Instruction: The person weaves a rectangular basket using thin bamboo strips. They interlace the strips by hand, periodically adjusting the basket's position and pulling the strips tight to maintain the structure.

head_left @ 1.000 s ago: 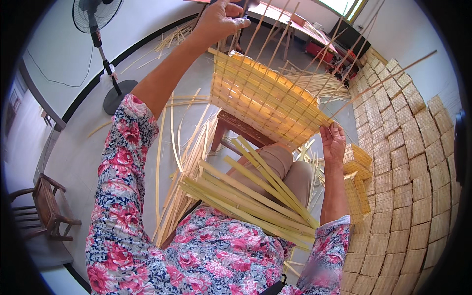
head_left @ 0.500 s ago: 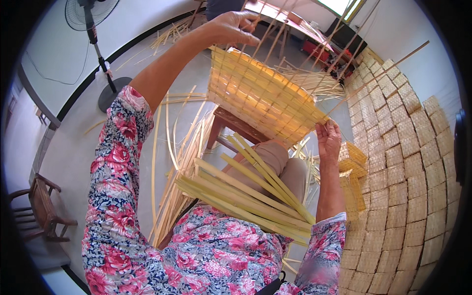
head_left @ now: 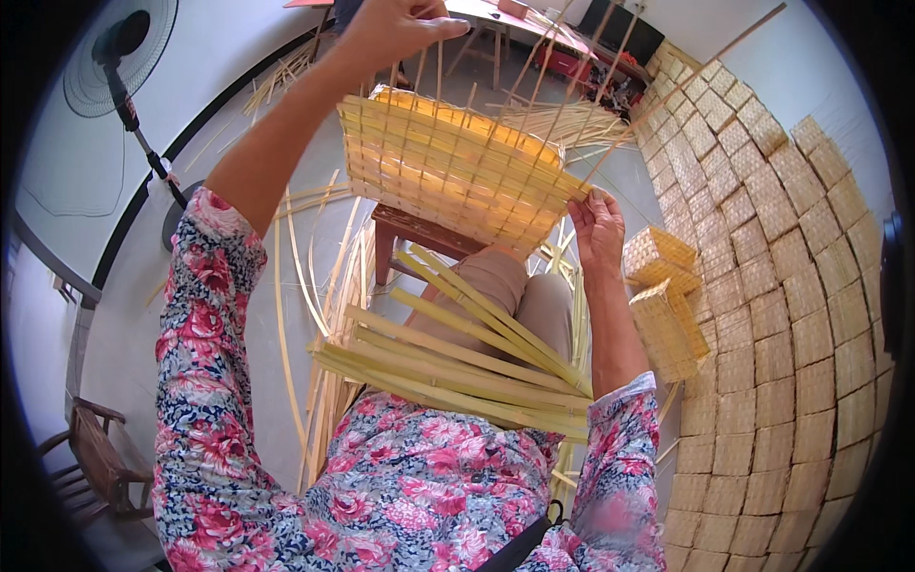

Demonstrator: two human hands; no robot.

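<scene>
A half-woven yellow-green bamboo basket rests tilted on its side in front of me, with thin upright strips rising from its far edge. My left hand is above its left end, at the top of the view. Its fingers are curled and the thumb lies across one upright bamboo strip; the fingertips are partly cut off by the picture's edge. With thumb and fingers together, my right hand pinches the basket's right corner at its woven edge. Several flat bamboo strips lie across my lap.
A wooden bench is under the basket. Long loose strips lie to the left. Small finished baskets stand at right, beside a large stack of woven pieces. A fan and wooden chair stand left.
The view has shifted, so the basket, both hands and the lap strips appear further left and higher. My right hand still pinches the same corner; my left hand stays over the upright strips.
</scene>
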